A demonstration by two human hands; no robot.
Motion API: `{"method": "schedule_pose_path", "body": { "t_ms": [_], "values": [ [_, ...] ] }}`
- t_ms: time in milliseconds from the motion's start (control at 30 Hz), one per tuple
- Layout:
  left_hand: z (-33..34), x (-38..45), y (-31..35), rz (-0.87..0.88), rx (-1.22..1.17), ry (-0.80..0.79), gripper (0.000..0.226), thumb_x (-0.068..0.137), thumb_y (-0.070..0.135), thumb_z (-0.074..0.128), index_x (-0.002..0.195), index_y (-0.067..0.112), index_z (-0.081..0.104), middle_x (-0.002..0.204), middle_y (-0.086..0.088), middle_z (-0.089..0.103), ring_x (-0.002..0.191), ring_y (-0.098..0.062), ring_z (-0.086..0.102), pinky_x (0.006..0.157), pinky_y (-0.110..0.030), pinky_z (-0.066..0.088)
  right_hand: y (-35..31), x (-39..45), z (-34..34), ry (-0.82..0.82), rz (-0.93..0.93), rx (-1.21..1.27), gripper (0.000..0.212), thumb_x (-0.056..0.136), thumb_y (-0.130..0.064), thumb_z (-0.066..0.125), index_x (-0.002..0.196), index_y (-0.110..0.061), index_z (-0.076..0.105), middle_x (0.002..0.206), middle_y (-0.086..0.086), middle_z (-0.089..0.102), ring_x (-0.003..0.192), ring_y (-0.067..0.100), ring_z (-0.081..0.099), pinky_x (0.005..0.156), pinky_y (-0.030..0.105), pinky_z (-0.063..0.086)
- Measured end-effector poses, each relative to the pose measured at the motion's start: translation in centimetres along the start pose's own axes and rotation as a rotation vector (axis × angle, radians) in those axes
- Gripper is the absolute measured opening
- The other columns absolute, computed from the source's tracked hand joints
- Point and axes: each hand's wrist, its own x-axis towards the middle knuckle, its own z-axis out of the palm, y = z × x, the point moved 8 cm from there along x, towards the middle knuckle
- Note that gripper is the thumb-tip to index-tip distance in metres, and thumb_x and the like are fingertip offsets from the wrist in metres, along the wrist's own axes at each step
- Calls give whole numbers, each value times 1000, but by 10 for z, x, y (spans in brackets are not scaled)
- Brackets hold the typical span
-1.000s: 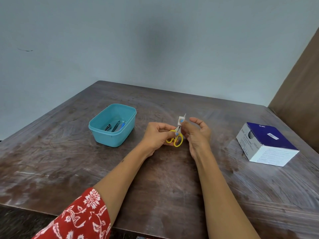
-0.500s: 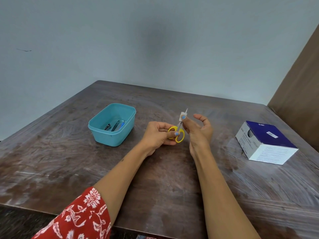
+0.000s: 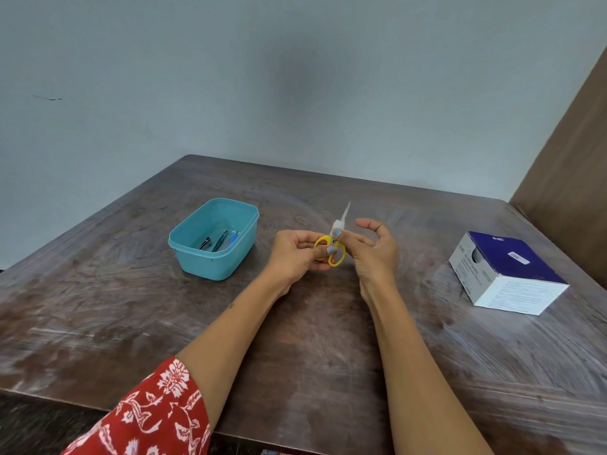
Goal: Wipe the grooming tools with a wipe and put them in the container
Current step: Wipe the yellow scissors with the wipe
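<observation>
**Grooming set: scissors under wipe**

Above the middle of the wooden surface (image 3: pixel 312 339), the left hand (image 3: pixel 295 257) is gripping the yellow-handled scissors (image 3: pixel 331 249) by the loops, blades pointing up and away. The right hand (image 3: pixel 371 251) is pinching a white wipe (image 3: pixel 337 224) around the blades near the pivot, its other fingers spread. To the left, the teal container (image 3: pixel 213 257) is holding several small tools (image 3: pixel 218 241). Far right, a blue-and-white box (image 3: pixel 505 274) is sitting.
</observation>
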Motion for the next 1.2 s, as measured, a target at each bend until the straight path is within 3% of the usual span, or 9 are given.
{"method": "schedule_pose_path", "body": {
  "t_ms": [200,400,633,867,1067,1200],
  "values": [
    [9,-3,1,-8,-10,-57,15,78,-3,65,93,0,66,79,-9,69,64,-11,69,60,-26,59,-8,0,-11,149,-43,135,46,71,-3,78,104,-19,50,75,6,69,71,13,69,77,28,56],
    [1,0,0,12,22,-7,19,78,-1,67,97,-2,66,80,-9,69,68,-14,69,63,-29,59,-3,-3,-4,81,-15,46,42,73,-2,77,100,-19,50,68,1,69,58,6,66,63,21,55],
    [10,-3,0,3,35,-86,12,78,-1,67,87,6,67,77,-7,70,67,-14,69,64,-30,60,-8,-1,-13,177,-23,181,46,73,-2,77,106,-16,49,74,6,69,67,8,68,77,27,57],
    [7,-3,1,7,33,-50,12,78,-2,67,87,6,67,77,-7,70,66,-13,69,61,-28,59,-4,-1,-8,119,14,160,41,73,1,75,101,-17,49,63,2,69,62,10,67,74,30,55],
    [13,-5,4,1,7,-113,14,78,-4,66,91,1,66,74,-6,69,63,-12,69,58,-25,58,-9,-2,-14,200,-11,267,49,72,2,75,108,-16,47,76,9,69,71,14,69,84,35,56],
    [8,-4,4,19,42,-71,16,78,-2,67,93,0,66,78,-8,69,65,-12,69,61,-27,59,-4,-3,-10,163,9,222,44,72,1,76,98,-21,48,73,7,70,72,16,68,84,36,56]
  ]
}}
